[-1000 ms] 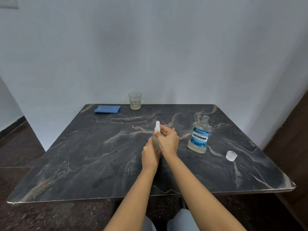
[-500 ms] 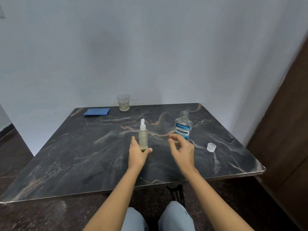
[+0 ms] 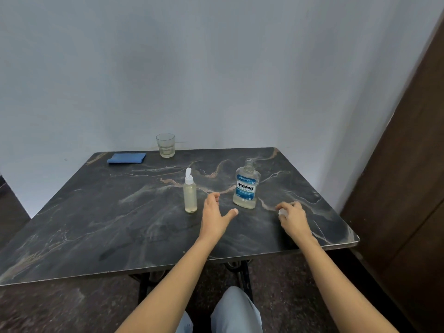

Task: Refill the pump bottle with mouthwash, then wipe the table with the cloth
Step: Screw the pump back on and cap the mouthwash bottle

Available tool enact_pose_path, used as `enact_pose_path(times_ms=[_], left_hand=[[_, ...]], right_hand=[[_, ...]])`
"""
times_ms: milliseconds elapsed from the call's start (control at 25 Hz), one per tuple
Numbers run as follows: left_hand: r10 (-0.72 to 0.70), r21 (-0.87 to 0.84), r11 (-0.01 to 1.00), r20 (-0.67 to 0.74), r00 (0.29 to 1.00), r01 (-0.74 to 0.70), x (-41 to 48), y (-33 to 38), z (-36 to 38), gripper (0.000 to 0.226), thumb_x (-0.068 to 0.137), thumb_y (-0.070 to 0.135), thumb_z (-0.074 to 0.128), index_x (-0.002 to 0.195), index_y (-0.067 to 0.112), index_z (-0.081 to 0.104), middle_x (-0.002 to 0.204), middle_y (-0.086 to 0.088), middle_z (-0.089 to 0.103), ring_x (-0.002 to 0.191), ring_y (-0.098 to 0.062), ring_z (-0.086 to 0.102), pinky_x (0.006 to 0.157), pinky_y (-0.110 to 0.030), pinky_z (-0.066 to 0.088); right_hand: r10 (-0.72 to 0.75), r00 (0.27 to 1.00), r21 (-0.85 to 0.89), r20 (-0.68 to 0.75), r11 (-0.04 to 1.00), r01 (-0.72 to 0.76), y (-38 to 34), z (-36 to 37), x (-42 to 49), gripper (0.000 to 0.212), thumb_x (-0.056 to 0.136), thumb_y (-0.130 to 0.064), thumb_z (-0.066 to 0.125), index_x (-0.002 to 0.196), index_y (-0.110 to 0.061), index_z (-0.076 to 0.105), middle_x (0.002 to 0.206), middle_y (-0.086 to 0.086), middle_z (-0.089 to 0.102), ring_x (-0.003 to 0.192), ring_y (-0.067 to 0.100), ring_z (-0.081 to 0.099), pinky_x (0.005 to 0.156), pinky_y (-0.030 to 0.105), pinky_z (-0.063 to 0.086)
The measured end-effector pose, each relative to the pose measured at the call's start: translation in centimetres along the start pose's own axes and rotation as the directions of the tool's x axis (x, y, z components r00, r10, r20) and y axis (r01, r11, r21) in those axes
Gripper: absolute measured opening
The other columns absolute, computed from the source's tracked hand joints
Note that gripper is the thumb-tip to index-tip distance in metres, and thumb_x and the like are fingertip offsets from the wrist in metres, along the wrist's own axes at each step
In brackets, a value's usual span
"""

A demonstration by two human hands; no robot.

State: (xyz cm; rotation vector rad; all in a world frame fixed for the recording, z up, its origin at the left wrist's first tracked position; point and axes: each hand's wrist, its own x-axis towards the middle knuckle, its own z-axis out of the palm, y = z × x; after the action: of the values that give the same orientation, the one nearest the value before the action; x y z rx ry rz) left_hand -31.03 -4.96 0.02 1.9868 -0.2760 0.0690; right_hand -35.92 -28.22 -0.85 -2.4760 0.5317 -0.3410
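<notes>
A small clear pump bottle (image 3: 190, 195) with a white pump top stands upright on the dark marble table (image 3: 115, 227), filled with pale liquid. To its right stands the uncapped Listerine mouthwash bottle (image 3: 246, 186). My left hand (image 3: 215, 216) hovers open between the two bottles, touching neither. On the right, my right hand (image 3: 292, 218) closes its fingers over the small clear mouthwash cap (image 3: 282, 212), which is mostly hidden. A folded blue cloth (image 3: 126, 158) lies at the far left of the table.
A glass tumbler (image 3: 165, 145) with a little pale liquid stands at the back edge by the white wall. A dark wooden panel (image 3: 408, 164) rises close to the table's right side. My knees show below the front edge.
My left hand let go of the pump bottle and shifted right. My right hand moved right to the cap and closed on it. The camera view swung rightwards.
</notes>
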Motion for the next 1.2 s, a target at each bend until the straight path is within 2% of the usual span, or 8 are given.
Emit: enact_pose_path(times_ms=[160, 280, 360, 560, 720, 800, 1040, 1200], left_hand=[[0.060, 0.006, 0.998, 0.068, 0.996, -0.061, 2.3, 2.0, 0.1, 0.078, 0.079, 0.027, 0.077, 0.142, 0.016, 0.033, 0.149, -0.005, 0.038, 0.136, -0.021, 0.038, 0.111, -0.038, 0.035], [0.119, 0.021, 0.992, 0.086, 0.989, -0.122, 4.8, 4.0, 0.0, 0.081, 0.081, 0.019, 0.076, 0.147, 0.016, 0.028, 0.153, -0.005, 0.034, 0.140, -0.021, 0.034, 0.114, -0.040, 0.032], [0.146, 0.049, 0.987, 0.108, 0.983, -0.152, 6.3, 5.3, 0.1, 0.081, 0.083, 0.017, 0.074, 0.149, 0.016, 0.027, 0.154, -0.005, 0.033, 0.141, -0.020, 0.032, 0.114, -0.037, 0.030], [0.189, 0.100, 0.972, 0.197, 0.962, -0.212, 8.7, 6.0, 1.3, 0.075, 0.083, 0.026, 0.073, 0.146, 0.016, 0.034, 0.148, -0.005, 0.042, 0.135, -0.020, 0.039, 0.108, -0.032, 0.032], [0.205, 0.051, 0.975, 0.143, 0.968, -0.214, 9.0, 5.3, 2.1, 0.053, 0.083, 0.019, 0.073, 0.131, 0.013, 0.051, 0.129, -0.006, 0.058, 0.112, -0.013, 0.053, 0.103, -0.034, 0.043], [0.222, 0.027, 0.974, 0.108, 0.969, -0.227, 8.7, 5.1, 2.4, 0.047, 0.083, 0.018, 0.073, 0.126, 0.013, 0.054, 0.124, -0.004, 0.059, 0.105, -0.007, 0.051, 0.096, -0.025, 0.044], [0.208, -0.013, 0.978, 0.058, 0.976, -0.207, 8.5, 4.7, 3.1, 0.049, 0.083, 0.022, 0.073, 0.128, 0.014, 0.054, 0.122, -0.001, 0.057, 0.108, -0.008, 0.053, 0.096, -0.024, 0.045], [0.188, -0.020, 0.982, 0.051, 0.981, -0.187, 8.5, 5.0, 3.1, 0.046, 0.084, 0.021, 0.073, 0.125, 0.015, 0.055, 0.119, -0.001, 0.058, 0.104, -0.008, 0.053, 0.092, -0.025, 0.047]], right_hand=[[-0.001, 0.984, 0.411, -0.180, 0.908, 0.076, -4.1, -3.0, 0.3, 0.011, 0.088, -0.025, 0.059, 0.099, -0.025, 0.061, 0.090, 0.007, 0.063, 0.084, 0.017, 0.061, 0.078, 0.031, 0.048], [0.070, 0.987, 0.789, -0.145, 0.611, 0.072, -8.2, -6.0, 2.0, 0.014, 0.087, -0.024, 0.062, 0.097, -0.018, 0.053, 0.089, 0.003, 0.062, 0.078, 0.014, 0.068, 0.082, 0.033, 0.053], [0.028, 0.994, 0.867, -0.109, 0.492, 0.081, -10.7, -7.3, 3.4, 0.008, 0.091, -0.013, 0.057, 0.095, -0.014, 0.050, 0.096, 0.006, 0.056, 0.076, 0.019, 0.067, 0.080, 0.033, 0.054], [-0.250, 0.967, 0.690, -0.040, 0.693, 0.208, -13.5, -6.8, 6.8, 0.028, 0.096, -0.015, 0.043, 0.109, -0.022, 0.067, 0.100, -0.006, 0.061, 0.083, 0.009, 0.053, 0.075, 0.025, 0.047], [-0.227, 0.957, 0.667, -0.183, 0.686, 0.290, -13.5, -4.6, 7.2, 0.016, 0.093, -0.016, 0.058, 0.105, -0.013, 0.068, 0.093, -0.008, 0.066, 0.085, 0.007, 0.060, 0.079, 0.023, 0.051], [-0.227, 0.951, 0.664, -0.210, 0.681, 0.310, -12.9, -3.4, 6.9, 0.016, 0.092, -0.014, 0.060, 0.105, -0.009, 0.068, 0.094, -0.005, 0.068, 0.087, 0.007, 0.064, 0.080, 0.023, 0.054], [-0.269, 0.947, 0.740, -0.174, 0.600, 0.306, -11.5, -2.4, 6.9, 0.019, 0.094, -0.014, 0.058, 0.109, -0.003, 0.061, 0.102, 0.006, 0.067, 0.094, 0.012, 0.065, 0.083, 0.026, 0.055], [-0.376, 0.913, 0.665, -0.159, 0.643, 0.380, -11.3, -1.9, 6.8, 0.011, 0.094, -0.008, 0.056, 0.104, -0.006, 0.060, 0.103, 0.004, 0.066, 0.096, 0.013, 0.064, 0.084, 0.029, 0.054]])
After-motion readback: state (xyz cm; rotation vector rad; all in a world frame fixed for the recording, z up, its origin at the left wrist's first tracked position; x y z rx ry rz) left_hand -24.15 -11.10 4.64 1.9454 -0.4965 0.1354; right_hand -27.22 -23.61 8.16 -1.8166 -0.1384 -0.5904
